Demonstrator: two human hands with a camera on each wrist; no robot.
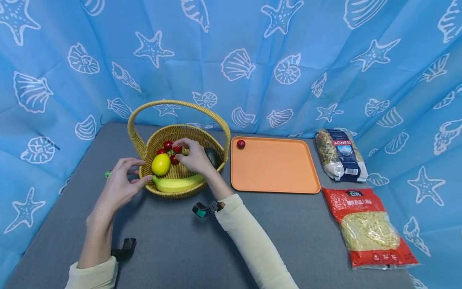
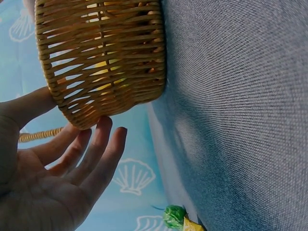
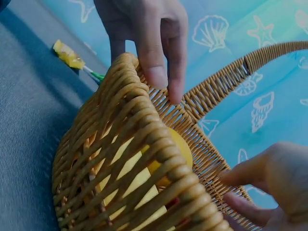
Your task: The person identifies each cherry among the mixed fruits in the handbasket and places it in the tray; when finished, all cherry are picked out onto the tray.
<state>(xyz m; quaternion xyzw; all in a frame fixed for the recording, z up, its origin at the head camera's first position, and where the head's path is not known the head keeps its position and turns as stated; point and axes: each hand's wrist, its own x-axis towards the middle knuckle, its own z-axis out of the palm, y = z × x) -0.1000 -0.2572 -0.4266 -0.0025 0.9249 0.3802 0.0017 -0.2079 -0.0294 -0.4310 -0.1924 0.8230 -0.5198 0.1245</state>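
Observation:
A wicker basket (image 1: 221, 132) with a hoop handle stands at the table's back left. It holds a lemon (image 1: 161, 164), a banana (image 1: 178, 184), a dark avocado (image 1: 213, 157) and several red cherries (image 1: 168, 144). My right hand (image 1: 177, 152) reaches into the basket from the front, thumb and forefinger pinching one cherry (image 1: 177, 149). My left hand (image 1: 144, 170) is outside the basket's left wall, its straight fingers (image 3: 154, 53) touching the rim (image 3: 126, 65). In the left wrist view the fingers (image 2: 103, 144) lie spread against the weave (image 2: 103, 57).
An orange tray (image 1: 274, 168) lies right of the basket with one cherry (image 1: 241, 144) in its far left corner. Two pasta bags, a dark one (image 1: 341, 154) and a red one (image 1: 368, 226), lie at the right. A small green and yellow item (image 1: 107, 174) lies left of the basket.

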